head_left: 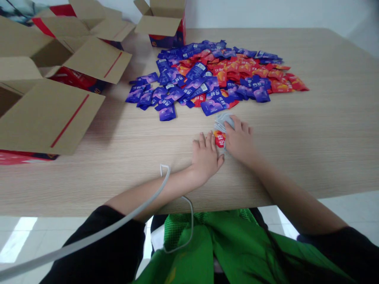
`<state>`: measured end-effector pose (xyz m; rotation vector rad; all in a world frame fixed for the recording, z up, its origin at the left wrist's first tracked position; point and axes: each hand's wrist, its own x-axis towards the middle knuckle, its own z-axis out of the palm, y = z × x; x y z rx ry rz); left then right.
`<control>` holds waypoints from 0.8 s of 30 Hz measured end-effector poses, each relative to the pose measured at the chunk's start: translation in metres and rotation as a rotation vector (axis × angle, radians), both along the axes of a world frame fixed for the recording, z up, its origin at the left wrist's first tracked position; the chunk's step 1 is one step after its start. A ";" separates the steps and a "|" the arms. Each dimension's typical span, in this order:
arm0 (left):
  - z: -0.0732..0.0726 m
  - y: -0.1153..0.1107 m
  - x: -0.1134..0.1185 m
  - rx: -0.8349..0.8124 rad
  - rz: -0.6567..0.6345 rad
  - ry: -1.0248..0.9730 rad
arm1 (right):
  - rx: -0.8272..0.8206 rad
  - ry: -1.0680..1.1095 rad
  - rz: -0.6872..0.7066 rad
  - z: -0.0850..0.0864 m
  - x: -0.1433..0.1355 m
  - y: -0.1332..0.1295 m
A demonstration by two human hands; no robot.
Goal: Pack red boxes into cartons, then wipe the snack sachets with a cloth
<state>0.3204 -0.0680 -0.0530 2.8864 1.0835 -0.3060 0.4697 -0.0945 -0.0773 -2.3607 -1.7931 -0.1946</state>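
My left hand [205, 157] lies flat on the wooden table with its fingers stretched out, their tips close against a small red and orange packet [220, 139]. My right hand [239, 139] is bent over a wadded light grey cloth [224, 121] just beyond that packet, thumb and fingers pressing on it. Part of the packet's right side is hidden by this hand. Farther back spreads a heap of small pouches, purple ones [187, 91] mixed with red and orange ones [244, 67].
Several open cardboard boxes stand on the left, one with a wide flap [63, 118] reaching over the table [310, 138]. Another open box [167, 27] stands behind the heap. A white cable [118, 223] crosses in front of my left forearm.
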 end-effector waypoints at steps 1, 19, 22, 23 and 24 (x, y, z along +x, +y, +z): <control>0.000 0.000 0.000 0.000 0.002 -0.001 | -0.004 0.010 -0.019 -0.001 0.005 -0.004; -0.002 0.001 -0.002 0.007 -0.004 -0.028 | 0.125 0.149 0.077 0.022 0.041 -0.002; -0.003 0.002 -0.002 0.010 -0.011 -0.039 | 0.128 0.161 0.144 0.028 0.018 0.010; -0.003 0.001 -0.002 0.007 -0.011 -0.035 | 0.101 0.161 0.163 0.026 0.010 0.013; -0.002 0.001 -0.002 0.003 -0.010 -0.030 | 0.065 0.157 0.175 0.022 0.003 0.015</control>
